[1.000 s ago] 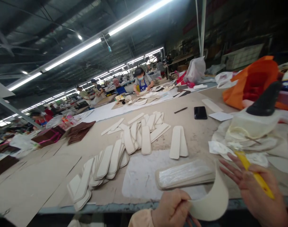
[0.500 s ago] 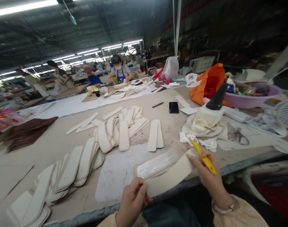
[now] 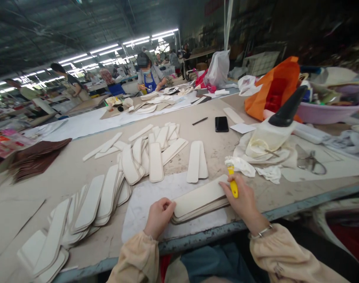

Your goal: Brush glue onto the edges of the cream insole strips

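Note:
A long cream strip (image 3: 198, 196) with rounded corners lies on top of a small stack of similar pieces, in front of me over a white sheet (image 3: 138, 210). My left hand (image 3: 161, 215) is closed at its left end, thumb and fingertips pinching the corner. At the other end, the thumb of my right hand (image 3: 241, 198) touches the strip's corner. That same hand grips a yellow-handled brush (image 3: 234, 188), its head pointing away from me beside crumpled white tissue (image 3: 244, 167). Just beyond the stack, two overlapping cream strips (image 3: 194, 162) rest on the table.
Many cream strips (image 3: 87, 204) spread in fanned piles at left. A cut-open plastic jug (image 3: 269, 137), scissors (image 3: 312, 163), a phone (image 3: 221, 124) and an orange bag (image 3: 267, 94) are at right. Brown sheets (image 3: 40, 157) lie far left. A co-worker (image 3: 150, 76) works across the table.
The cream strip, earlier held bent over a glossy, wet-looking piece, now lies flat and covers it. Both hands have moved up and away from me; the brush is now more upright.

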Demonstrator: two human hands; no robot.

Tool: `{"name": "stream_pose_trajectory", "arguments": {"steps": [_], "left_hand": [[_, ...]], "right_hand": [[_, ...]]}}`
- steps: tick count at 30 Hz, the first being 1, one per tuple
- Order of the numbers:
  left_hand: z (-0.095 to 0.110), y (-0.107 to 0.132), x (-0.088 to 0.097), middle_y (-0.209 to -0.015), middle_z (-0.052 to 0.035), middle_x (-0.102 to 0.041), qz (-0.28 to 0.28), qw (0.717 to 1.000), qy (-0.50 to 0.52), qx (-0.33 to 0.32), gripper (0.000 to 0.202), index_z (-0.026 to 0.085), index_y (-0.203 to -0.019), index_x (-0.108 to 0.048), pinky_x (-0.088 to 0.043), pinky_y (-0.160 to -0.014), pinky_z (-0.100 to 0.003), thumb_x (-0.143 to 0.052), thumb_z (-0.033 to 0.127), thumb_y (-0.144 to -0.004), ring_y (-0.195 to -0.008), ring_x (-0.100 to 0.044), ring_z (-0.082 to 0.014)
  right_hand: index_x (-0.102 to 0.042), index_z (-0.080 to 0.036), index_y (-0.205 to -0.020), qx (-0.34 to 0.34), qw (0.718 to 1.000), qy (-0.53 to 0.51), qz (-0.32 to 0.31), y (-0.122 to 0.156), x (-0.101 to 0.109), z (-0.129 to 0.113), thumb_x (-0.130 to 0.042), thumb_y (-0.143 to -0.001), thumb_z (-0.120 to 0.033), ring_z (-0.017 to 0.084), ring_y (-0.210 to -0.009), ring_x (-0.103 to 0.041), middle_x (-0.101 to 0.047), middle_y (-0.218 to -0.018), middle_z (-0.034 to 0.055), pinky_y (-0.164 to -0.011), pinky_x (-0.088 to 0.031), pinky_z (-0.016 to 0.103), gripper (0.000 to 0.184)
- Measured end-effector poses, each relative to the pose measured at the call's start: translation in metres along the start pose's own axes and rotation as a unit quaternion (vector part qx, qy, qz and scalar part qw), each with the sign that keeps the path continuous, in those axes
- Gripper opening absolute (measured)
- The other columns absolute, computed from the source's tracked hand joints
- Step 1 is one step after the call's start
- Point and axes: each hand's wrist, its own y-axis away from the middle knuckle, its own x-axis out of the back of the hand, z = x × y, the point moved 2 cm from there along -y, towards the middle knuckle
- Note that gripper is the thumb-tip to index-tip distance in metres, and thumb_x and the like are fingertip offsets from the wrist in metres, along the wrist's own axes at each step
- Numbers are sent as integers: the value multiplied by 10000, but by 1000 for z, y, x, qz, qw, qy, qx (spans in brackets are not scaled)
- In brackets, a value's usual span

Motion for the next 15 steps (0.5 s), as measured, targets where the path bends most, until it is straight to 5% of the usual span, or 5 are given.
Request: {"name": "stream_pose_trajectory", "arguments": {"steps": [15], "left_hand": [[-6, 2, -4, -446, 53, -534, -6, 1000, -16, 11, 290, 208, -630, -526, -352, -477, -225, -497, 443, -797, -423, -499, -119]], "right_hand": [[-500, -246, -921, 26, 997, 68, -31, 1, -10, 6, -535, -875, -491, 256, -674, -633, -635, -765, 36, -583, -428, 332, 252]]}}
